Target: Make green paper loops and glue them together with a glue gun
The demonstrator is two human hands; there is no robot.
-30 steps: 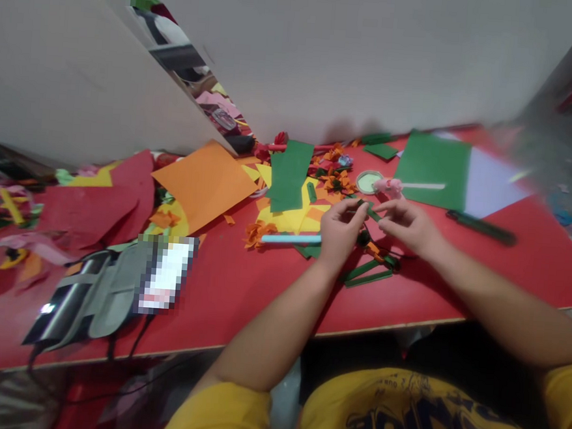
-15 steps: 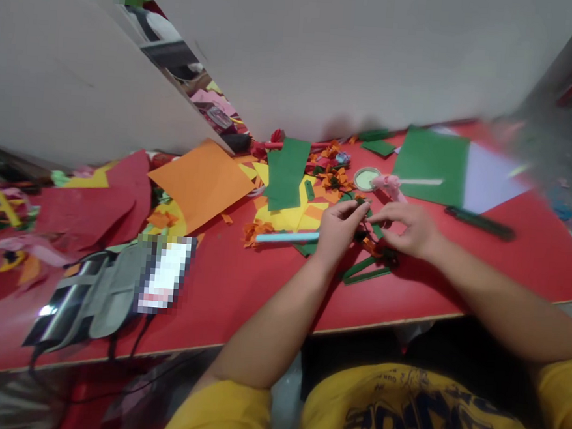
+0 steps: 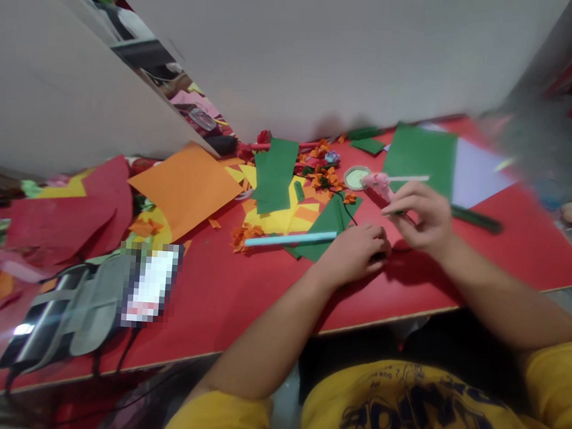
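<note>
Pinching a thin green strip point(image 3: 398, 213), the right hand point(image 3: 420, 214) hovers beside the left hand point(image 3: 356, 252), which lies curled, its grip unclear, on the red bench point(image 3: 241, 290).

- The left hand point(image 3: 356, 251) lies palm down, low and flat, with its fingers curled in a loose fist.
- The right hand point(image 3: 420, 214) is raised up, just right of the left hand, apart from it.
- Its fingertips point(image 3: 393, 211) pinch together.
- Both arms are bare and bent, with yellow sleeves.
</note>
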